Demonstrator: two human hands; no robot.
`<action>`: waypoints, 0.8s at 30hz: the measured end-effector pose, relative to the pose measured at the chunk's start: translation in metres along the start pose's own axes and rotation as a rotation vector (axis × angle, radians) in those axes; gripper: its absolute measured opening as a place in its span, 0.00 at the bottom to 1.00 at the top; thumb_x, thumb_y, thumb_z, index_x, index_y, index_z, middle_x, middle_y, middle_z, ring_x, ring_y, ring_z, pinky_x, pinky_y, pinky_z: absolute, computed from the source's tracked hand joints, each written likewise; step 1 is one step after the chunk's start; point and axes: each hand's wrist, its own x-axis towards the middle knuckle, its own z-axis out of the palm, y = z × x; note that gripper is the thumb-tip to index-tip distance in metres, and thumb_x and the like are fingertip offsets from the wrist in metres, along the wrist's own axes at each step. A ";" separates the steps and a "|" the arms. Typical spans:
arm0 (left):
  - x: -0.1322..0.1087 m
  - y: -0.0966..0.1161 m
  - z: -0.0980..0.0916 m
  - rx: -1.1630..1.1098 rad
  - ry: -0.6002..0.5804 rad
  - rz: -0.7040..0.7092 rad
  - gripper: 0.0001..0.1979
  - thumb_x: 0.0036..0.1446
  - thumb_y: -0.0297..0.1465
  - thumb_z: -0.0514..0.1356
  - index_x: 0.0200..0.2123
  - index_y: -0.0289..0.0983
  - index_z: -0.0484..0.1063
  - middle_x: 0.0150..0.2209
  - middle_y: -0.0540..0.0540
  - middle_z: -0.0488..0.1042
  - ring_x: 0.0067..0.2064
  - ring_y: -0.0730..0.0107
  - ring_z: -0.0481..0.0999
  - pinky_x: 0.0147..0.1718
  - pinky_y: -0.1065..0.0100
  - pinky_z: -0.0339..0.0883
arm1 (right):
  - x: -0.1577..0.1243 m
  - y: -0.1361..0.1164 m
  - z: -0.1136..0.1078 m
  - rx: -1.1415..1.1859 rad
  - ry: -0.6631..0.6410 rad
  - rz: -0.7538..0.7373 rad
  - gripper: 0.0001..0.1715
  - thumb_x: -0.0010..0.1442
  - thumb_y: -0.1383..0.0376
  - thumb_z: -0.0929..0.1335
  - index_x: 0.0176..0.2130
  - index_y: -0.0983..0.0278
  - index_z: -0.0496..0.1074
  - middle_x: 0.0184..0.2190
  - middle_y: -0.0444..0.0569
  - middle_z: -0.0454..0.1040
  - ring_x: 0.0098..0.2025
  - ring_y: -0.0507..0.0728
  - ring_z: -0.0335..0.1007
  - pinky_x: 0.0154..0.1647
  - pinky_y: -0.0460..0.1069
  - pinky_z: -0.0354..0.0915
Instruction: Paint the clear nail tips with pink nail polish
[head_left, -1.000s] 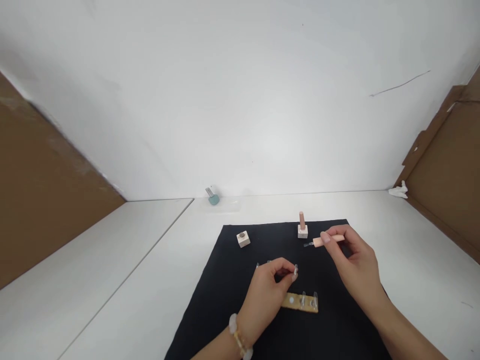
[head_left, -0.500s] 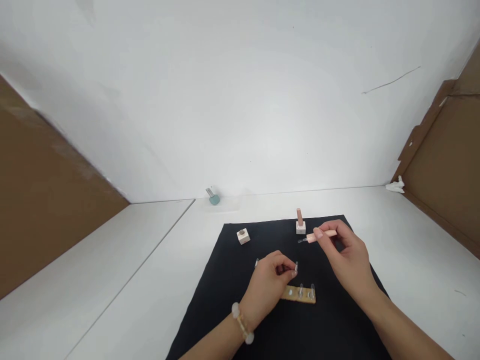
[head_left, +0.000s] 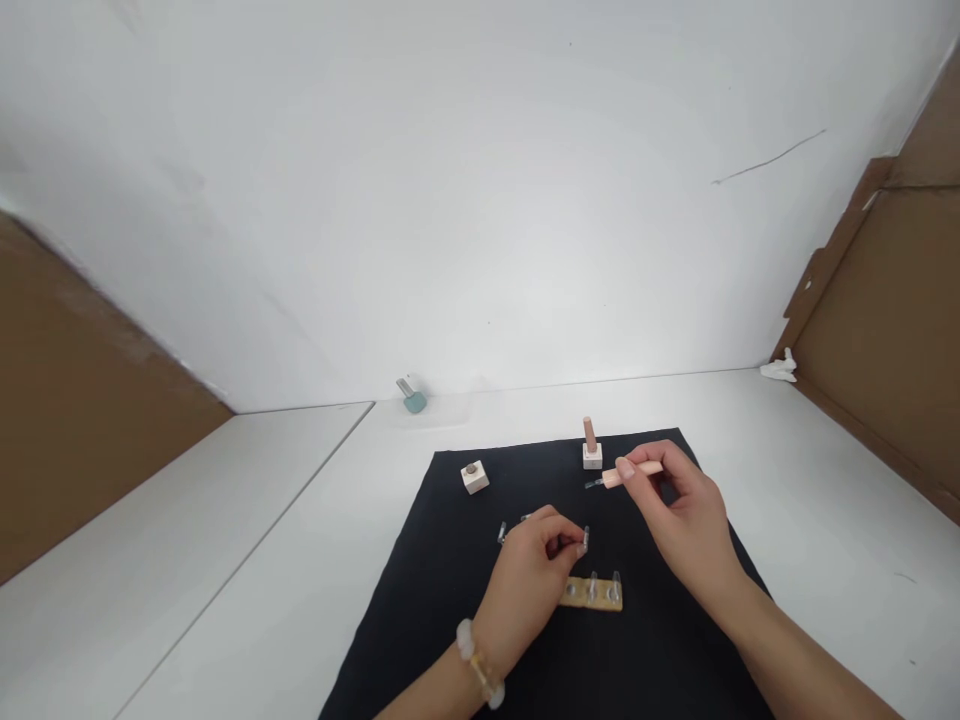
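Between thumb and fingertips, my left hand (head_left: pixel 529 565) pinches a small clear nail tip (head_left: pixel 586 537). My right hand (head_left: pixel 679 500) is closed around the pink cap of a nail polish brush (head_left: pixel 634 474), its bristles pointing left toward the nail tip but apart from it. Partly under my left hand lies a yellowish display strip (head_left: pixel 600 597); two clear nail tips (head_left: pixel 616 584) stand at its right end, and its left part is hidden. Another clear nail tip (head_left: pixel 502 533) lies left of my left hand. An uncapped white polish bottle (head_left: pixel 475 477) sits at the mat's back left.
A capped pink polish bottle (head_left: pixel 592 452) stands at the back of the black mat (head_left: pixel 420 600). Near the white wall are a teal brush-like item (head_left: pixel 412 398) and a white object (head_left: pixel 780 368). Brown cardboard panels (head_left: pixel 90 400) border both sides.
The whole view has shifted slightly, so things appear a little further left. Both hands keep their holds on the nail tip and the brush, with little movement.
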 end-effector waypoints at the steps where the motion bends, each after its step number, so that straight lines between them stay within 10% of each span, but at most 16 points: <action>1: -0.004 0.001 -0.003 -0.007 0.002 -0.007 0.07 0.52 0.29 0.61 0.24 0.38 0.78 0.27 0.52 0.67 0.29 0.67 0.67 0.31 0.66 0.59 | 0.000 0.000 0.000 0.000 0.001 0.003 0.11 0.67 0.55 0.69 0.35 0.58 0.72 0.30 0.44 0.82 0.34 0.57 0.76 0.33 0.48 0.66; 24: -0.037 -0.017 -0.006 0.095 0.063 -0.003 0.08 0.53 0.27 0.63 0.25 0.41 0.80 0.33 0.47 0.75 0.40 0.57 0.75 0.44 0.57 0.69 | -0.004 -0.004 0.001 0.030 -0.040 0.042 0.11 0.66 0.56 0.70 0.34 0.57 0.73 0.30 0.43 0.82 0.32 0.55 0.71 0.31 0.47 0.63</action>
